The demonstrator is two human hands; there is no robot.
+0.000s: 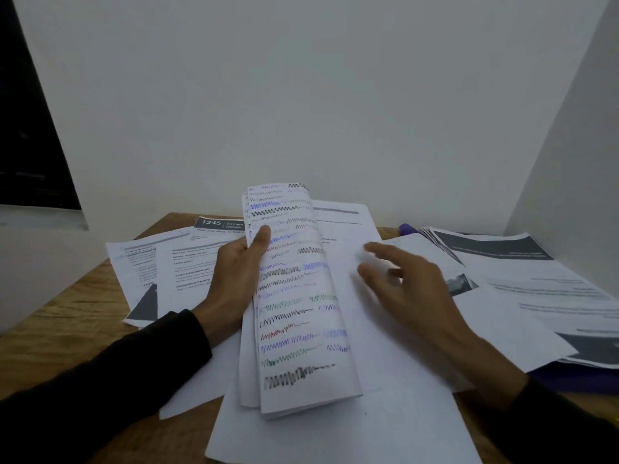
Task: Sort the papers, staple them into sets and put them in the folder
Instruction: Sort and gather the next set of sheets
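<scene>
My left hand [236,276] grips a curled sheaf of papers [294,296] covered with coloured pen scribbles, thumb on its front, held up over the table's middle. My right hand [405,283] hovers blurred just right of the sheaf, fingers spread and relaxed, above a plain white sheet [355,249]. Printed sheets [187,262] lie spread at the left, one headed "1345 KITCHEN". More printed pages with dark blocks [536,283] lie fanned at the right. A purple folder [576,373] shows under those pages at the right edge. No stapler is in view.
The wooden table [67,329] stands in a corner of white walls [301,95]. Blank white sheets [335,433] cover the near middle. A dark window or opening [30,128] is at the far left.
</scene>
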